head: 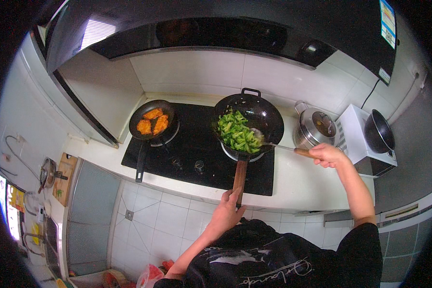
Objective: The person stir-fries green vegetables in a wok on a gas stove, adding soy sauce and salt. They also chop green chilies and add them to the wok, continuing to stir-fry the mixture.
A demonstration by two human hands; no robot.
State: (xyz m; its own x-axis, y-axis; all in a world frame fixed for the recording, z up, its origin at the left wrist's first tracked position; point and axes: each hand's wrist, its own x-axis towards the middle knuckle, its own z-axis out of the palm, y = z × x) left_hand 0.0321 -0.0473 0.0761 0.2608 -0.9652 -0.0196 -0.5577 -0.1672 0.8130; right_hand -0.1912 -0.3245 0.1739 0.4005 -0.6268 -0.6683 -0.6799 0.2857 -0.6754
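Observation:
A black wok (268, 111) sits on the right burner, with chopped green vegetables (237, 131) heaped in its left half. My left hand (228, 212) is on the lower end of the wok's wooden handle (241, 172). Gripped in my right hand (330, 155) is the wooden handle of a metal spatula or ladle (280, 147); its head is at the right edge of the vegetables, partly hidden among them. On the left burner a black frying pan (135, 115) holds three orange-brown pieces of food (153, 114). Its black handle (141, 162) points toward me.
The black glass cooktop (194, 144) is set into a white counter (295, 183). Right of the wok stand a lidded steel pot (306, 133) and a white microwave (352, 126) bearing a black bowl-shaped pan (379, 129). A range hood (219, 36) hangs above. A wooden cutting board (65, 176) lies left.

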